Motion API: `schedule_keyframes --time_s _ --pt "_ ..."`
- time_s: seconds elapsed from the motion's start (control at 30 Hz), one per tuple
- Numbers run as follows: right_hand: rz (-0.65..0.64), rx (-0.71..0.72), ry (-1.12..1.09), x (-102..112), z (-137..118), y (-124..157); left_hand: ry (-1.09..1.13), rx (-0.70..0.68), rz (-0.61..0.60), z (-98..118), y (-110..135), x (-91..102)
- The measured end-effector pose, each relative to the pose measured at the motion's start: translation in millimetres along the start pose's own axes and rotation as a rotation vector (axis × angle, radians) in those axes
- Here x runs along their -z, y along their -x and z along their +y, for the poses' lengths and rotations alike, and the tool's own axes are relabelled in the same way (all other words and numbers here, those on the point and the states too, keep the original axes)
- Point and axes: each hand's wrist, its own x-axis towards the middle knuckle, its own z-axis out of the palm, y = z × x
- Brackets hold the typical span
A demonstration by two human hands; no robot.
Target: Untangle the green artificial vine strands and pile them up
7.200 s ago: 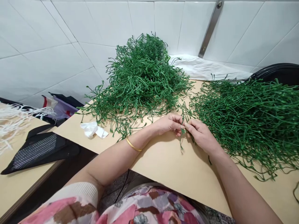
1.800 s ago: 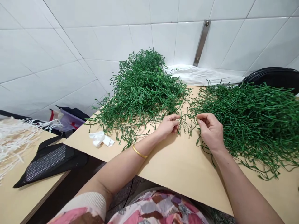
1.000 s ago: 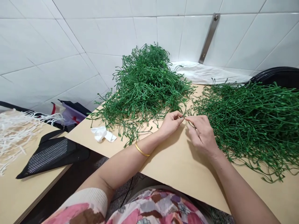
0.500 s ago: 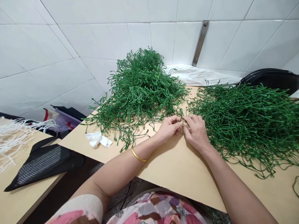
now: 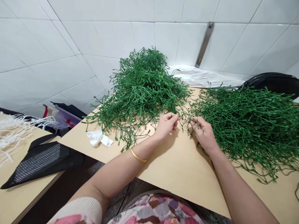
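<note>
Two heaps of thin green cords with small knotted ends lie on the tabletop: the left cord heap [image 5: 142,84] rises to a peak, and the right cord heap [image 5: 252,121] spreads wide. In front of the gap between them, my left hand [image 5: 167,125] is closed in a pinch; what its fingertips hold, if anything, is too small to make out. A short way to the right, my right hand [image 5: 205,133] is closed around a green cord [image 5: 198,125], whose end shows over the fingers. Loose cords lie around the fingertips of both hands.
A crumpled white tissue [image 5: 99,137] lies left of my forearm. White strands [image 5: 16,132] and a black mesh piece [image 5: 38,163] are on another table at left. A black bag [image 5: 272,82] and white cloth [image 5: 201,76] sit by the tiled wall.
My hands were together at the fingertips; now they are apart. The right hand has moved slightly right and down, with a green cord showing in it.
</note>
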Motion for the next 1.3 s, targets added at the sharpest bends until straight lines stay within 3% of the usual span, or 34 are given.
schedule_keyframes --time_s 0.07,0.17,0.27,0.43,0.57,0.67,0.87,0.97,1.07,1.2,1.27,1.3 --pt "-0.024 -0.109 -0.154 1.5 -2.3 0.2 -0.036 -0.035 0.063 -0.4 -0.8 0.2" --pt "-0.063 -0.223 -0.371 1.6 -5.9 1.7 -0.154 -0.199 0.132 2.7 1.7 -0.9" --pt "-0.131 -0.322 -0.548 -0.1 -6.4 3.3 -0.216 -0.302 0.069 5.7 5.3 -3.0" --pt "-0.174 -0.378 -0.683 -1.6 -5.3 5.2 -0.109 -0.12 -0.111 0.7 4.7 -4.5" --pt "-0.171 -0.359 -0.62 2.6 -7.0 6.3 -0.095 -0.095 -0.065 -1.5 2.2 -3.5" --pt "-0.096 -0.36 -0.542 5.2 -5.9 6.0 -0.078 -0.053 -0.028 -0.5 2.1 -3.4" --pt "-0.005 -0.371 -0.558 2.2 -5.9 4.6 0.166 0.15 -0.123 -0.8 1.1 -4.1" --pt "0.026 -0.339 -0.489 1.9 -8.8 4.9 0.165 0.18 -0.135 -3.7 -0.3 -3.9" --pt "0.091 -0.275 -0.383 3.5 -9.7 5.5 0.043 0.062 -0.053 -5.2 -0.2 -3.3" --pt "0.204 -0.154 -0.226 6.2 -10.2 7.7 -0.261 -0.362 0.166 3.7 5.5 -1.5" --pt "0.248 -0.045 -0.052 6.6 -12.8 9.6 -0.32 -0.438 0.17 10.2 9.4 -1.3" --pt "0.259 0.034 0.054 6.2 -14.6 10.7 -0.32 -0.41 0.131 12.4 10.9 -1.6"
